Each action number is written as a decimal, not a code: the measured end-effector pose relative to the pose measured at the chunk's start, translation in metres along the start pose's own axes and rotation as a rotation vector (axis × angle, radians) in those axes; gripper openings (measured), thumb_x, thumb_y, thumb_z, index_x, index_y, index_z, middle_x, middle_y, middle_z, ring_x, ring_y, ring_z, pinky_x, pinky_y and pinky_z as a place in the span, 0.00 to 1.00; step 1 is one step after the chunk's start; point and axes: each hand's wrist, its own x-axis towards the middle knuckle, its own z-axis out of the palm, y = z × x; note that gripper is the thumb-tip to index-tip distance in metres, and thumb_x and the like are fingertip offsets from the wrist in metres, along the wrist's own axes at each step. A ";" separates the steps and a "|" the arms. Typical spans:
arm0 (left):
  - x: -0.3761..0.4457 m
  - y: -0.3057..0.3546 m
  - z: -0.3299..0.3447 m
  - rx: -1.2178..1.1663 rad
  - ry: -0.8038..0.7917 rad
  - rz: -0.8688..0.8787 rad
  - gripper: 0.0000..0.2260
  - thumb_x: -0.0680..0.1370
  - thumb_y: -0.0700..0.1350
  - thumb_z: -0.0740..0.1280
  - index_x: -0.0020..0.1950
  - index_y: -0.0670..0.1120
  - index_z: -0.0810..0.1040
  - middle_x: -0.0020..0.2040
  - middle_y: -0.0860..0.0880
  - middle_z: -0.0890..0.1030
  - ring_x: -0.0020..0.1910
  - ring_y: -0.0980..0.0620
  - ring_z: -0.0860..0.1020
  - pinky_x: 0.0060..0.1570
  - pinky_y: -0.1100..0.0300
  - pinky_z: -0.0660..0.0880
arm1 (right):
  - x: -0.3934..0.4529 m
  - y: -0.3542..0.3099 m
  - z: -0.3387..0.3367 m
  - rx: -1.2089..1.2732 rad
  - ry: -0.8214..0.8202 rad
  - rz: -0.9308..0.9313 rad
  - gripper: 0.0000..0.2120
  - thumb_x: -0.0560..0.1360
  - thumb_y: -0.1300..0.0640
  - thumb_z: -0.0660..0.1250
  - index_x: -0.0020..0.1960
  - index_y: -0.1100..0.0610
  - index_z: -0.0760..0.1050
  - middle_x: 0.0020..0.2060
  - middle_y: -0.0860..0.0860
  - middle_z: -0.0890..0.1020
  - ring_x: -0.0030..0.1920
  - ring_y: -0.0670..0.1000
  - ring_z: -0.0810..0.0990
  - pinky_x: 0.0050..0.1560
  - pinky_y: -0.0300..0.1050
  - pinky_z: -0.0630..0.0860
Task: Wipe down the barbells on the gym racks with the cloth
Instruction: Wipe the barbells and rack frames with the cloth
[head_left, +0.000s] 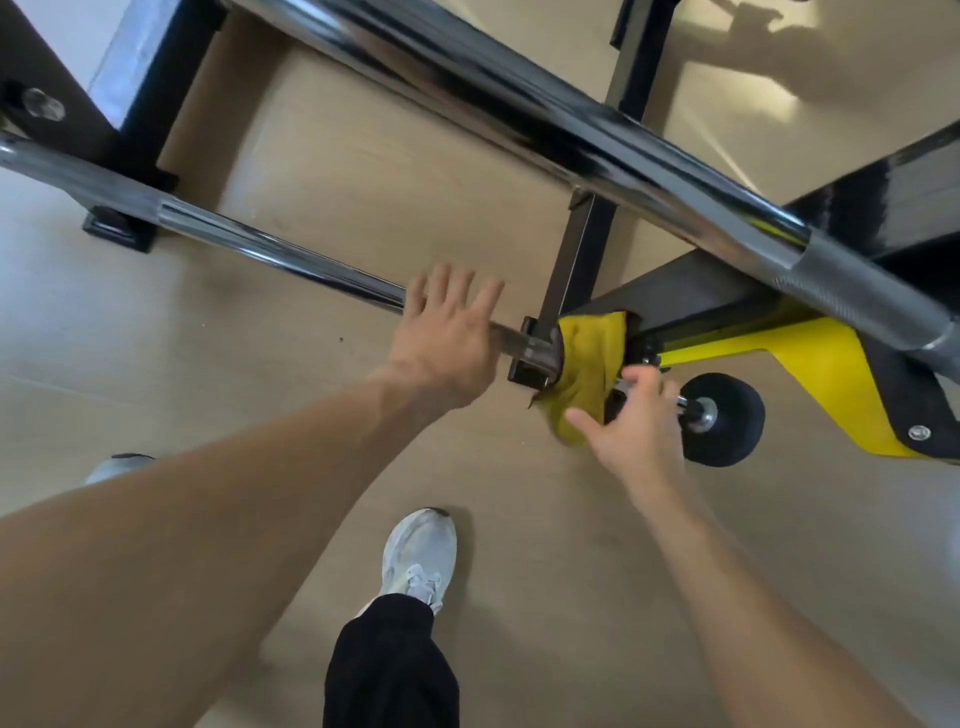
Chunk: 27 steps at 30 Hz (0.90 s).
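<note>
**Cloth draped at the rack cradle, both hands about to engage the lower bar**

The yellow cloth is seen hanging over the lower barbell just beside the black rack bracket in which that bar is seated. The cloth is bunched, with its lower folds drooping toward the floor. The right hand is placed against the cloth's near edge; its fingers are loosely curled and partly spread, and whether the cloth is actually pinched cannot be told. The left hand is laid over the bar on the other side of the bracket, fingers straight and apart, with nothing gripped.

A thicker upper barbell is carried across the frame above, its knurled section lying toward the right. A yellow-and-black machine frame and a black roller wheel are found just behind the right hand.

The step is judged to be the gathering of the cloth for a wipe along the lower bar. It would best be done with the cloth wrapped fully round the shaft and closed firmly, the bar being steadied by the left hand, and the stroke drawn away from the bracket so that fabric is not snagged in the cradle.
</note>
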 end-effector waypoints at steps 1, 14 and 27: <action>-0.001 -0.009 0.008 0.092 -0.056 0.042 0.22 0.82 0.55 0.53 0.76 0.51 0.60 0.72 0.44 0.66 0.73 0.41 0.60 0.75 0.40 0.50 | 0.008 -0.003 0.004 -0.120 0.044 -0.104 0.36 0.67 0.46 0.78 0.67 0.54 0.66 0.62 0.55 0.70 0.56 0.54 0.75 0.54 0.49 0.76; 0.001 -0.014 0.035 0.225 0.011 0.093 0.32 0.71 0.50 0.64 0.73 0.52 0.56 0.63 0.48 0.65 0.68 0.42 0.60 0.75 0.38 0.41 | 0.116 -0.071 0.011 -0.548 -0.818 -0.267 0.30 0.65 0.32 0.73 0.52 0.56 0.77 0.44 0.52 0.81 0.45 0.54 0.81 0.48 0.49 0.77; 0.002 -0.025 0.034 0.158 -0.017 0.156 0.33 0.70 0.51 0.66 0.73 0.52 0.57 0.62 0.49 0.65 0.67 0.44 0.60 0.74 0.40 0.41 | 0.069 -0.038 0.041 -0.510 -0.064 -0.368 0.15 0.70 0.53 0.73 0.55 0.54 0.76 0.46 0.53 0.81 0.48 0.56 0.80 0.48 0.49 0.77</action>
